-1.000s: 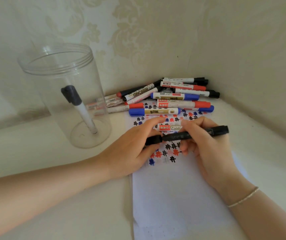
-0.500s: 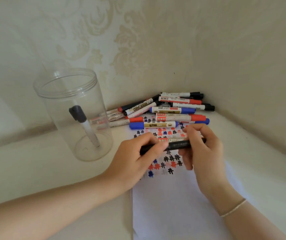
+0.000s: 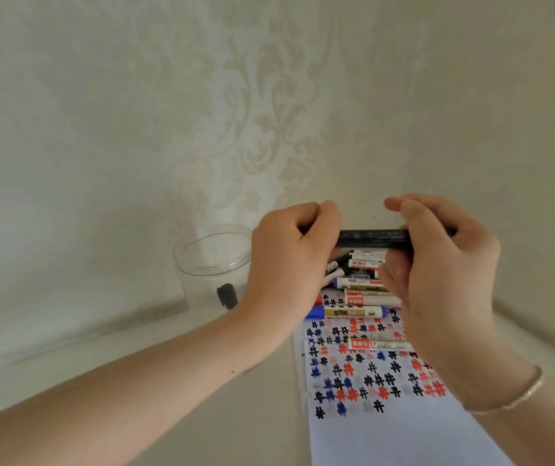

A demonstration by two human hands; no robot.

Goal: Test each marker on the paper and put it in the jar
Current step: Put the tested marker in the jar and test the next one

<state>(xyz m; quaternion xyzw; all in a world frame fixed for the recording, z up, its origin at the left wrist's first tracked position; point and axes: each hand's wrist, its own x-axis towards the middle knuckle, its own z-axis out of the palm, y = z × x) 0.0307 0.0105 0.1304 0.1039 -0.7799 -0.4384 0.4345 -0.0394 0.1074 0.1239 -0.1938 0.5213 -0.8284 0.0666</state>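
You face a corner: wallpaper [image 3: 262, 105], cream with a pale damask scroll, covers both walls. Below it lies a pale tabletop [image 3: 235, 408]. A thin bracelet [image 3: 521, 391], silvery, circles one wrist at lower right.

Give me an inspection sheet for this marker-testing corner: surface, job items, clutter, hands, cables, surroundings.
Surface: pale tabletop in a wall corner.
Job's things: paper with black, red and blue hash marks; clear jar upright, one black-capped marker inside; black marker held level above the pile; pile of markers at the paper's far end, one more lying on the marks.
Clutter: nothing seen.
Hands: left hand grips the black marker's left end; right hand grips its right end; bracelet on the right wrist.
Cables: nothing seen.
Surroundings: cream patterned wallpaper on both walls.
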